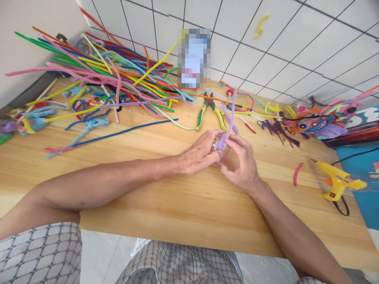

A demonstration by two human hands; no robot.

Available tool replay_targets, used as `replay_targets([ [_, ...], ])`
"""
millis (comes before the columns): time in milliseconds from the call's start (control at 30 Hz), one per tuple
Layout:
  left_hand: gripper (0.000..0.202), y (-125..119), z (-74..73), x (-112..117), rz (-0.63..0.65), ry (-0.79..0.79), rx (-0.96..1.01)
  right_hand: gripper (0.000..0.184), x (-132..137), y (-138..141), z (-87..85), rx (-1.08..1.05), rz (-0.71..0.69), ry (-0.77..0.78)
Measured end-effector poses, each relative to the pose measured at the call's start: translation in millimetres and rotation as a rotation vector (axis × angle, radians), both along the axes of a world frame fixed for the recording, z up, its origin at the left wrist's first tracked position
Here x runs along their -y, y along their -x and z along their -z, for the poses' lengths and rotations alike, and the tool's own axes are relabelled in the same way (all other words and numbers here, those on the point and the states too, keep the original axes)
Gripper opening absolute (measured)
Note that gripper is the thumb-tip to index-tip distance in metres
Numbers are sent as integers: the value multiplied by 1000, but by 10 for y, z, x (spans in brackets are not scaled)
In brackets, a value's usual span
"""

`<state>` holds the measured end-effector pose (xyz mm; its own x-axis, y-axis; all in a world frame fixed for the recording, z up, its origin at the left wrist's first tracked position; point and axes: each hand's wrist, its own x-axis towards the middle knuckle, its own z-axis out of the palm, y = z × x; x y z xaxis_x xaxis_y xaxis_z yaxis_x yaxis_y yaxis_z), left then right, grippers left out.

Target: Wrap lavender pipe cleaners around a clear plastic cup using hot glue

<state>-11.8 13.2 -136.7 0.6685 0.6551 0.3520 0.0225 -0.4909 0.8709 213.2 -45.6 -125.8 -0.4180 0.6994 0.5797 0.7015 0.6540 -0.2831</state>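
Both hands meet over the middle of the wooden table. My left hand (203, 152) is closed around a small clear object wrapped with purple pipe cleaner; its exact kind is hidden by the fingers. From it a light purple pipe cleaner (231, 112) sticks up and away from me. Thumb and fingers of my right hand (243, 162) pinch that pipe cleaner near its lower end, against the wrapped part. Just beyond the hands lie pliers (209, 103) with green and yellow handles, jaws pointing away. Another short purple piece (229, 118) rests beside them.
A large pile of coloured pipe cleaners (118, 75) covers the back left. A phone (194, 59) leans on the tiled wall (237, 31). At right lie a yellow glue gun (334, 179) with a cord, a pink piece (297, 174) and colourful pipe-cleaner figures (322, 118).
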Motion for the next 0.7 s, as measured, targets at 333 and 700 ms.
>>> replay_targets([
  [333, 64, -5, 24, 2, -29, -17, -1, 96, 6, -46, 56, -6, 9, 18],
  [700, 61, -18, 56, 31, -51, -77, 23, 87, -17, 9, -5, 44, -32, -101],
])
